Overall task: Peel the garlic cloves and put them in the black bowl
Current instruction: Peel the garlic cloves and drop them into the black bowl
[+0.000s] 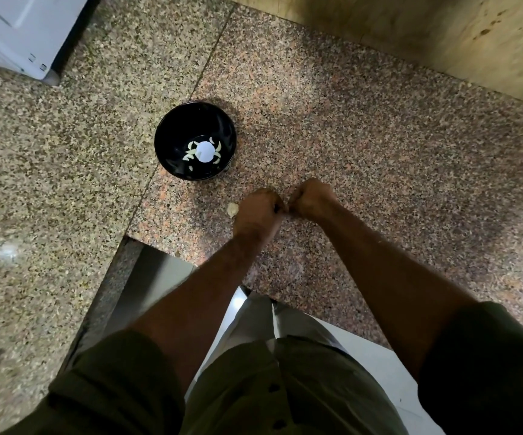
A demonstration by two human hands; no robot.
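Speckled granite tabletop (348, 127) fills my view, with a white appliance (15, 29) at the far left corner. Near the middle sits the black bowl (172, 133), several peeled garlic cloves (190, 151) lying around a bright glare at its bottom. Closer to me, my left hand (258, 211) and right hand (312, 199) meet knuckle to knuckle, fingers curled; what they pinch I cannot tell. One pale garlic piece (232, 210) lies just beside my left hand.
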